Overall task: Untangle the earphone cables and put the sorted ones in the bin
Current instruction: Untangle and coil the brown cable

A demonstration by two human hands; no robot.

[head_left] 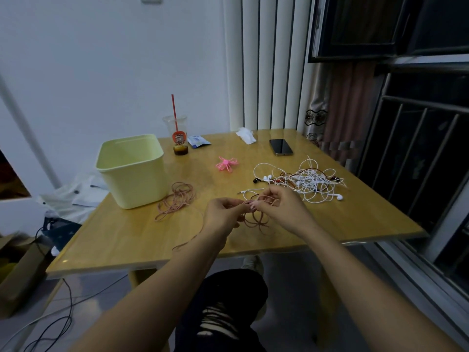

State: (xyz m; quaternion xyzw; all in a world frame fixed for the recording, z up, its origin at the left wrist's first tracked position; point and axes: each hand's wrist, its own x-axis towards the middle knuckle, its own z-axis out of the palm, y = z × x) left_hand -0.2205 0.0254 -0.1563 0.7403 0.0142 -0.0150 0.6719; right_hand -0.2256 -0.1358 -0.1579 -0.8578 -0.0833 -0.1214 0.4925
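Over the middle of the wooden table (342, 224), my left hand (223, 212) and my right hand (281, 207) both pinch a brownish-pink earphone cable (256, 221). Loops of it hang below my fingers. The same cable trails left into a loose coil (177, 199) lying beside the pale yellow bin (132, 171). A tangled pile of white and red earphone cables (307, 181) lies to the right of my hands. A small pink bundled cable (226, 164) rests further back.
A plastic cup with a red straw (177, 138) stands behind the bin, next to a blue packet (198, 141). A crumpled tissue (245, 134) and a phone (281, 147) lie at the back. Cables trail on the floor at the left.
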